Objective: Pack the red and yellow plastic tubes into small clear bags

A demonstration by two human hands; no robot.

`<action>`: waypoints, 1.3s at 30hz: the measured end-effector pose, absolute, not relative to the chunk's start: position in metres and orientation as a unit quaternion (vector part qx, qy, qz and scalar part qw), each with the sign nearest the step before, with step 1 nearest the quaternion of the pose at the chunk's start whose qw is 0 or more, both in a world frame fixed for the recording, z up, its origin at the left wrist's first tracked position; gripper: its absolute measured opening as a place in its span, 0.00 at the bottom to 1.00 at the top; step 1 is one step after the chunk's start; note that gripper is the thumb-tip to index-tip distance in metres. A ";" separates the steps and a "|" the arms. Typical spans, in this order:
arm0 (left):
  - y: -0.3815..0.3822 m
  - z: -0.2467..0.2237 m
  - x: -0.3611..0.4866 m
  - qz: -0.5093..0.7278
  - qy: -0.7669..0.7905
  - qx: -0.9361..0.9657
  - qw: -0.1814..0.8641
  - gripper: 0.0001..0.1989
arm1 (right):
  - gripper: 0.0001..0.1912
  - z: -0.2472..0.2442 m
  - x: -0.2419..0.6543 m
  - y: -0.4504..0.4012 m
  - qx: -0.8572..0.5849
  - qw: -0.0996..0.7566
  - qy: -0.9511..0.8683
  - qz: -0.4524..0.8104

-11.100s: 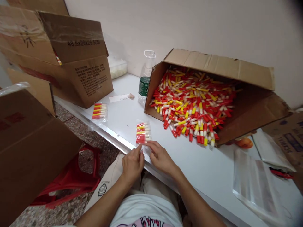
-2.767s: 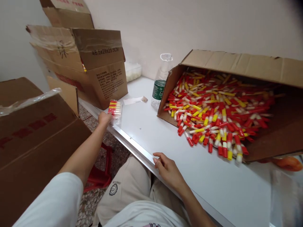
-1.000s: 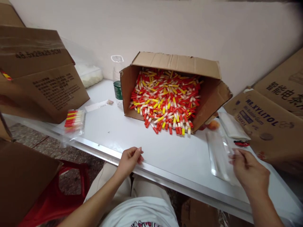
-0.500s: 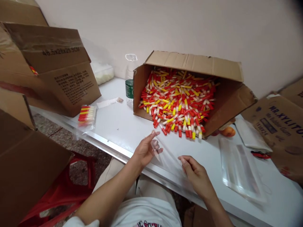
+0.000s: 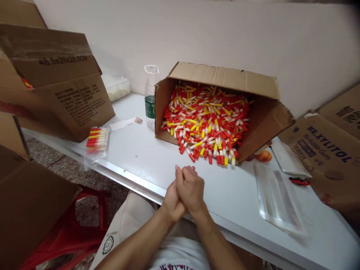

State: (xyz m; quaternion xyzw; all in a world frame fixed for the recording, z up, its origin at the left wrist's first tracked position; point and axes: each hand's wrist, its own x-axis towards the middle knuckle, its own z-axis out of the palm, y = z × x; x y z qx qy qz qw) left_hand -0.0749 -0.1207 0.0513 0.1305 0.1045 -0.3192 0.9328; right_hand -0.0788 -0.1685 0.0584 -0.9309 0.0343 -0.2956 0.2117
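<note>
My left hand (image 5: pixel 171 198) and my right hand (image 5: pixel 192 187) are pressed together above the table's front edge. The right wraps over the left, fingers curled, so whatever lies between the palms is hidden. Behind them a tipped cardboard box (image 5: pixel 227 77) opens toward me, full of small tubes (image 5: pixel 208 120) in red, yellow and whitish colours. Some tubes spill onto the white table (image 5: pixel 135 165), just beyond my fingertips. A clear bag of such tubes (image 5: pixel 97 140) lies to the left. Flat clear plastic bags (image 5: pixel 277 200) are stacked at the right.
A clear bottle with a green label (image 5: pixel 150 105) stands left of the box. A large carton (image 5: pixel 81 93) fills the left side, and a printed gum carton (image 5: pixel 323 157) stands at the right. An orange fruit (image 5: pixel 264 156) sits beside the box. Below left is a red stool (image 5: pixel 64 225).
My hands were apart, with a clear plastic bag stretched between them. They have come together, the right over the left, and the bag no longer shows. The view has shifted slightly.
</note>
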 end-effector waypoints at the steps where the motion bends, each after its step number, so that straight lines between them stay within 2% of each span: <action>1: -0.120 0.054 -0.081 -0.326 0.091 0.128 0.932 0.17 | 0.20 0.063 -0.065 -0.181 -0.931 0.225 0.090 -0.274; 3: -0.121 0.060 -0.091 -0.329 0.063 0.140 0.932 0.17 | 0.21 0.071 -0.042 -0.205 -0.922 0.255 0.179 -0.229; 6: -0.121 0.069 -0.088 -0.308 0.057 0.159 0.936 0.17 | 0.20 0.074 -0.037 -0.212 -0.901 0.312 0.206 -0.219; 9: -0.112 0.073 -0.063 -0.281 0.154 0.198 0.926 0.16 | 0.21 0.065 -0.067 -0.178 -0.894 0.381 0.120 -0.205; 11: -0.103 0.069 -0.048 -0.267 0.183 0.225 0.919 0.14 | 0.22 0.058 -0.087 -0.153 -0.900 0.389 0.033 -0.192; 13: -0.097 0.064 -0.046 -0.275 0.151 0.234 0.920 0.14 | 0.23 0.055 -0.089 -0.145 -0.907 0.369 0.019 -0.201; 16: -0.101 0.056 -0.065 -0.294 0.103 0.220 0.924 0.16 | 0.22 0.056 -0.056 -0.165 -0.910 0.319 0.116 -0.240; 18: -0.107 0.054 -0.077 -0.294 0.093 0.211 0.928 0.17 | 0.18 0.059 -0.030 -0.184 -0.903 0.321 0.145 -0.247; 21: -0.106 0.058 -0.074 -0.299 0.085 0.191 0.931 0.19 | 0.13 0.061 -0.023 -0.188 -0.907 0.338 0.090 -0.236; 26: -0.086 0.066 -0.044 -0.256 0.194 0.197 0.926 0.18 | 0.20 0.053 -0.076 -0.142 -0.920 0.320 -0.011 -0.225; 31: -0.089 0.068 -0.063 -0.261 0.109 0.214 0.935 0.16 | 0.23 0.056 -0.054 -0.157 -0.912 0.303 0.071 -0.267; 34: -0.088 0.066 -0.072 -0.274 0.071 0.221 0.933 0.11 | 0.25 0.065 -0.027 -0.190 -0.879 0.363 0.127 -0.280; 37: -0.072 0.061 -0.056 -0.276 0.104 0.252 0.922 0.11 | 0.23 0.072 -0.026 -0.212 -0.851 0.450 0.081 -0.256; 39: -0.056 0.058 -0.038 -0.244 0.135 0.311 0.909 0.10 | 0.20 0.071 -0.037 -0.218 -0.854 0.468 0.052 -0.223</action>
